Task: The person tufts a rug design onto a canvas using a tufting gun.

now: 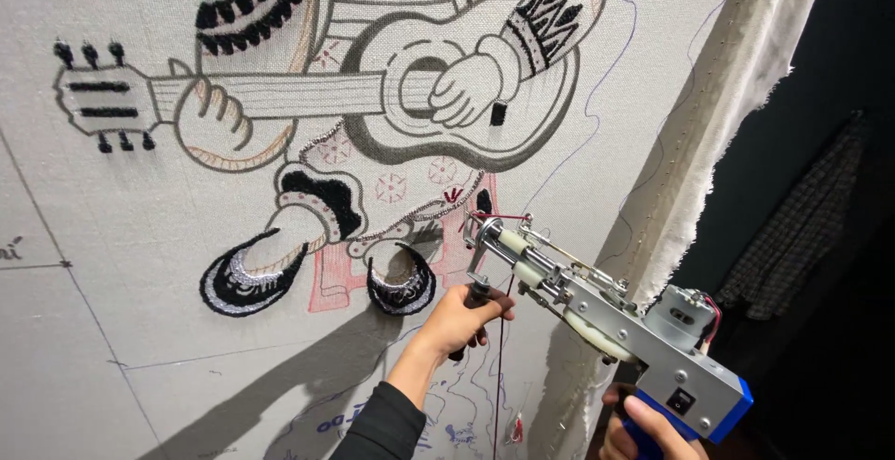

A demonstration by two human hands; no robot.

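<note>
Head view, looking at a stretched pale backing cloth [121, 329] that fills most of the frame. A tufting gun [597, 315], silver metal body with a blue base, is held at a slant, nose up-left against the cloth just beside a red-tufted patch [340, 283]. The left hand [461, 318], in a dark sleeve, has its grip closed around the gun's black front handle. The right hand [639, 432], low at the frame's bottom edge, is wrapped on the blue rear handle; only part of it shows. A thin dark red yarn [499, 367] hangs straight down from the gun. The cloth carries a drawn figure with a guitar [373, 96]; black-and-white tufted shoes [247, 278] sit left of the gun's nose. Frayed cloth edge [718, 124] on the right, dark room beyond.
</note>
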